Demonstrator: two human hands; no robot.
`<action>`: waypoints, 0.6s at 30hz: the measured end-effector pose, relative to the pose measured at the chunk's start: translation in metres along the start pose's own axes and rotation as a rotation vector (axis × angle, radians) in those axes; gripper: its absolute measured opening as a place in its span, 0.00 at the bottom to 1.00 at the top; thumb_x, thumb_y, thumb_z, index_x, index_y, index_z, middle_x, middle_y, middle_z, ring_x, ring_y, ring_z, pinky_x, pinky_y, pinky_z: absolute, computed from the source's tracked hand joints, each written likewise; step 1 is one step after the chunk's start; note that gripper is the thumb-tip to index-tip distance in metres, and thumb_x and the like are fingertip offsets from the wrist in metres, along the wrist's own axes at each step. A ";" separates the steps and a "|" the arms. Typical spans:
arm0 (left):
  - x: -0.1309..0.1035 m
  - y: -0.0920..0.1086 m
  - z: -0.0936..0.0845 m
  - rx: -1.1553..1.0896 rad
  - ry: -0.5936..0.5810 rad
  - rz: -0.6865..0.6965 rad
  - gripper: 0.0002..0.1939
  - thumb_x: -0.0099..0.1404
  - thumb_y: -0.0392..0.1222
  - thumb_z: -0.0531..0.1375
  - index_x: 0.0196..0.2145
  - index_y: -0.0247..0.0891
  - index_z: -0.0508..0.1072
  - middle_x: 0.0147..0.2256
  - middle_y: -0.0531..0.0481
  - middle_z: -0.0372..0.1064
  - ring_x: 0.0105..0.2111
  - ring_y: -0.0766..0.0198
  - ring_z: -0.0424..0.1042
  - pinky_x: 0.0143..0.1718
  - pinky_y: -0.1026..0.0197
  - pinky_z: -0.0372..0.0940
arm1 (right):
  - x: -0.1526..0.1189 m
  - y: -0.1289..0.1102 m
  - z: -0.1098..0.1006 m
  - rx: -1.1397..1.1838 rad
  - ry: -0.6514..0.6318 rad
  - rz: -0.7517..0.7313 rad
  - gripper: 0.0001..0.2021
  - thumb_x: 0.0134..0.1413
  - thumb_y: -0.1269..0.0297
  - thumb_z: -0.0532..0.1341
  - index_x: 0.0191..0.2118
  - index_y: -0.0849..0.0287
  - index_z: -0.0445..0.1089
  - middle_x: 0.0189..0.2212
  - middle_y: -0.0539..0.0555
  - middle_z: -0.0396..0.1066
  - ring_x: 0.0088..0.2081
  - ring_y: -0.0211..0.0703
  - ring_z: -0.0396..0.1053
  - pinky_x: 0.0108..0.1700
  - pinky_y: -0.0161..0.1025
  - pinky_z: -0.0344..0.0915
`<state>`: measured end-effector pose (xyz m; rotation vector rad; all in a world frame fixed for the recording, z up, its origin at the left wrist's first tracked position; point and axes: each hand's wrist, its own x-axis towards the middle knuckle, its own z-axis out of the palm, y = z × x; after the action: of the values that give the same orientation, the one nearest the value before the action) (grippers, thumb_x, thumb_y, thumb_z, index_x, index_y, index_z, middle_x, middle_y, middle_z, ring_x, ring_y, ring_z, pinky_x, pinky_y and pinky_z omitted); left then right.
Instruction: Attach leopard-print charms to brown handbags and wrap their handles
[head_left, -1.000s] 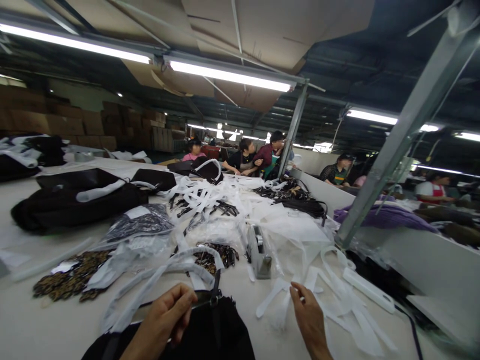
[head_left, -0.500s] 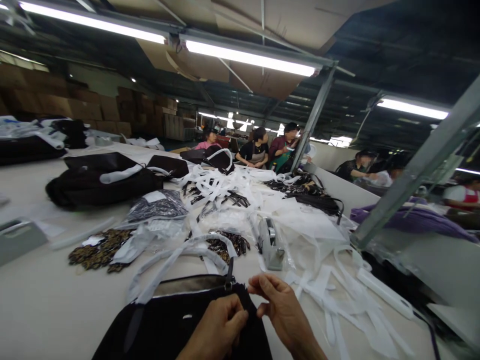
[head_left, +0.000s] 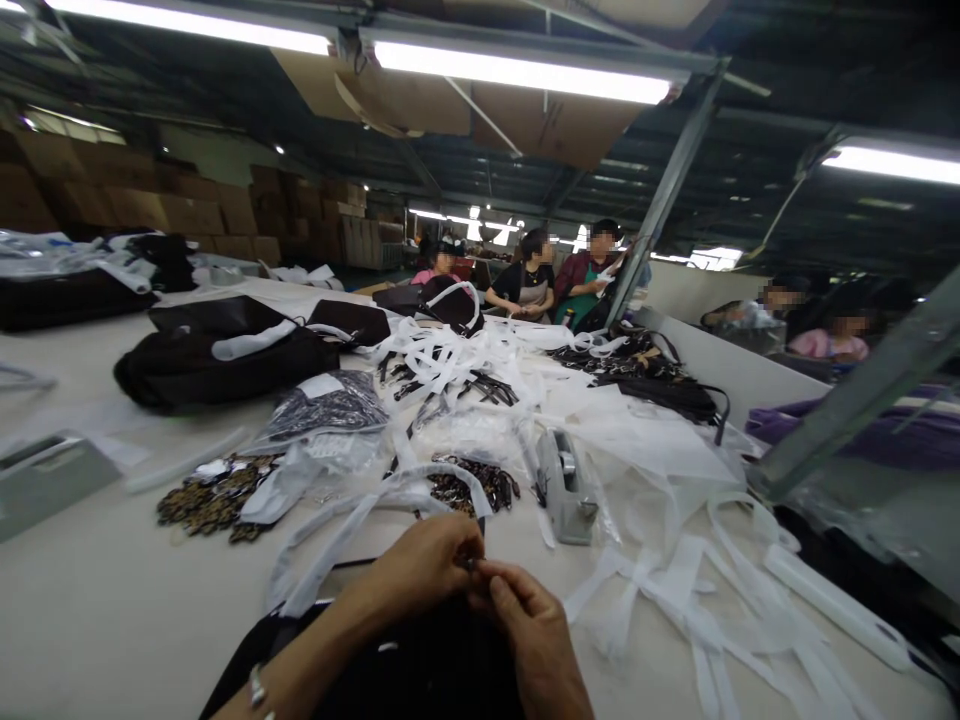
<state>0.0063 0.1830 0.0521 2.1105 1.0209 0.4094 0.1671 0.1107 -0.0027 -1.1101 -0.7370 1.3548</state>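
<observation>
A black handbag (head_left: 420,650) lies right in front of me, its top edge away from me. Its two handles (head_left: 360,510) are wrapped in white material and arch up beyond the opening. My left hand (head_left: 431,560) reaches across the bag, fingers closed at the base of the right end of the handle. My right hand (head_left: 529,620) meets it there, thumb and fingers pinched together. Between the fingertips shows a small dark bit, too small to name. The fingers hide the handle's fitting and part of the bag's top edge.
A tape dispenser (head_left: 568,490) stands beyond my right hand. White strips (head_left: 697,590) and a long white-handled tool (head_left: 836,605) lie to the right. Leopard-patterned pieces (head_left: 214,495), a bag of dark pieces (head_left: 330,405) and more black bags (head_left: 225,360) are left. Co-workers (head_left: 525,275) are behind the table.
My left hand has moved up and forward to the handle's base. My right hand, half open before, has closed beside it. The view has shifted slightly.
</observation>
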 end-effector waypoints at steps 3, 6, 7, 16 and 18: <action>0.047 -0.017 -0.004 0.136 0.016 0.099 0.16 0.57 0.32 0.54 0.41 0.41 0.76 0.42 0.50 0.74 0.43 0.61 0.71 0.46 0.64 0.62 | 0.004 0.027 -0.002 -0.103 0.011 -0.009 0.24 0.41 0.43 0.69 0.38 0.60 0.78 0.35 0.57 0.78 0.38 0.51 0.76 0.44 0.46 0.73; 0.096 -0.029 0.002 0.272 0.087 0.037 0.17 0.61 0.30 0.51 0.42 0.40 0.75 0.42 0.50 0.74 0.45 0.62 0.71 0.48 0.64 0.62 | 0.004 0.040 -0.003 -0.211 0.023 -0.042 0.26 0.41 0.40 0.68 0.36 0.61 0.78 0.31 0.57 0.77 0.32 0.50 0.76 0.39 0.44 0.73; 0.111 -0.033 0.005 0.312 0.117 0.003 0.16 0.62 0.30 0.51 0.41 0.39 0.75 0.42 0.48 0.74 0.46 0.61 0.71 0.50 0.62 0.62 | 0.003 0.042 -0.003 -0.230 0.021 -0.052 0.27 0.41 0.40 0.68 0.36 0.61 0.78 0.30 0.58 0.77 0.31 0.50 0.76 0.37 0.43 0.73; 0.167 -0.068 0.036 0.421 0.221 -0.281 0.17 0.60 0.37 0.60 0.47 0.33 0.70 0.49 0.35 0.70 0.50 0.48 0.70 0.48 0.52 0.65 | 0.004 0.063 -0.008 -0.096 -0.019 -0.002 0.25 0.41 0.39 0.68 0.30 0.59 0.69 0.23 0.53 0.74 0.24 0.44 0.75 0.30 0.40 0.72; 0.168 -0.072 0.034 0.398 0.226 -0.299 0.13 0.60 0.33 0.57 0.44 0.33 0.72 0.46 0.36 0.72 0.49 0.49 0.71 0.49 0.52 0.64 | 0.005 0.065 -0.012 -0.159 -0.087 -0.047 0.25 0.45 0.39 0.65 0.30 0.60 0.72 0.24 0.55 0.74 0.26 0.45 0.75 0.31 0.39 0.72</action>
<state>0.0927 0.3259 -0.0296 2.2353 1.6370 0.3192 0.1543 0.1056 -0.0681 -1.1559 -0.9428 1.3290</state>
